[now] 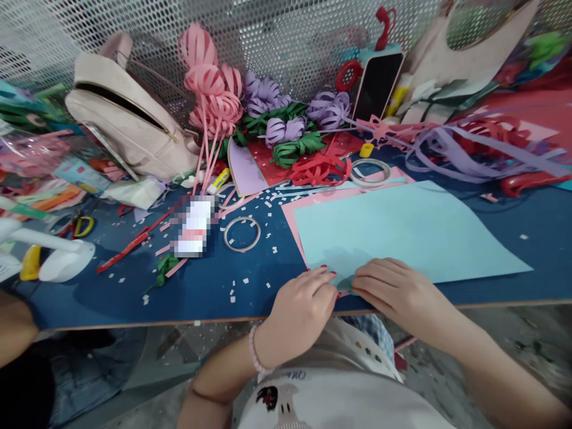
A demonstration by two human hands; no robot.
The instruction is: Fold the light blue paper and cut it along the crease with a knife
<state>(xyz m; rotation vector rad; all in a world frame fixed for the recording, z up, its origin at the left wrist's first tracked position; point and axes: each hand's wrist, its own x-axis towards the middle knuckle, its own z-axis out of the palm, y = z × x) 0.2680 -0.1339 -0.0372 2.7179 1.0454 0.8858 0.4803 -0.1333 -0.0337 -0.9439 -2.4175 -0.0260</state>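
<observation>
A large light blue sheet of paper (402, 226) lies on the blue table, its near left corner under my fingers. Beneath it, a pink sheet of paper (292, 229) shows along the left and far edges. My left hand (304, 313), with red nails and a beaded bracelet (255, 351) at the wrist, pinches the light blue paper at the table's front edge. Close beside it, my right hand (395, 292) has its fingers together and bent over the same near edge. The thumbs and the very edge of the paper are mostly hidden by my hands.
Left of the paper lie a tape roll (242, 233), a blurred-out phone (195, 226) and white paper scraps. Behind stand pink paper-strip balls (210, 77), purple bundles (328, 109), a beige backpack (125, 119) and a dark-screened phone (378, 83). Another person's arm (15, 328) is at left.
</observation>
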